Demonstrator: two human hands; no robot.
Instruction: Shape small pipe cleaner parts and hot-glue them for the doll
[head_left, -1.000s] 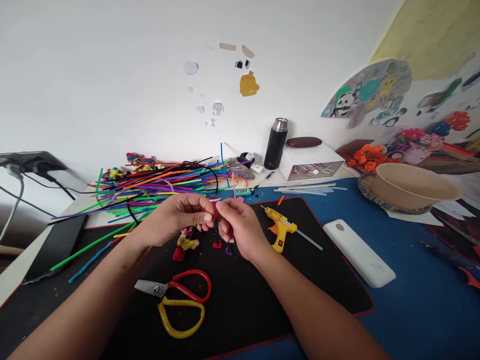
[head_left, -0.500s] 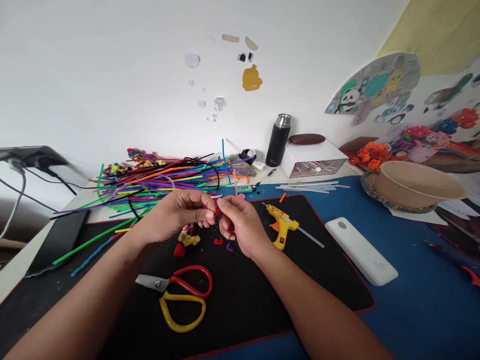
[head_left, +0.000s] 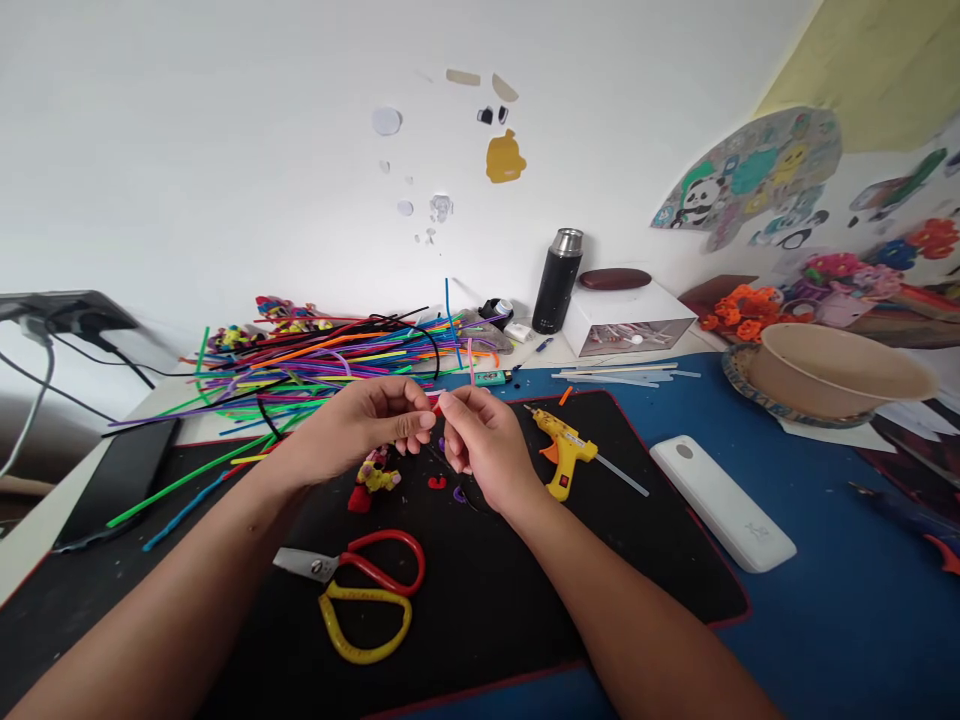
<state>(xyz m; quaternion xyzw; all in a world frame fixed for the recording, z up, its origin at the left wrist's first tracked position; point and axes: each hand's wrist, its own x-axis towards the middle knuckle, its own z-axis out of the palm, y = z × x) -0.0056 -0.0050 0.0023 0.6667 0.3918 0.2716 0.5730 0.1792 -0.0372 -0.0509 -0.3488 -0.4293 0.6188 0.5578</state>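
Note:
Over the black mat [head_left: 495, 610], my left hand [head_left: 382, 420] and my right hand [head_left: 487, 435] meet fingertip to fingertip. Both pinch a small red pipe cleaner piece [head_left: 437, 406], mostly hidden by the fingers. Below them lie a yellow and red fuzzy figure [head_left: 379, 475], a small red curl [head_left: 436, 483] and a purple curl [head_left: 460, 494]. Closer to me, scissors [head_left: 367, 590] with one red and one yellow handle rest with their blades pointing left. A yellow glue gun [head_left: 566, 450] lies to the right of my right hand, a glue stick protruding from its back.
A heap of coloured pipe cleaners [head_left: 337, 350] spreads along the back left. Behind stand a black thermos [head_left: 559, 280] and a white box [head_left: 630, 315]. To the right are a white power bank [head_left: 724, 505], a beige bowl [head_left: 840, 375] and pliers [head_left: 900, 520].
My fingertips have shifted slightly around the red piece, and my right fingers have moved a little. The objects on the mat stay in place.

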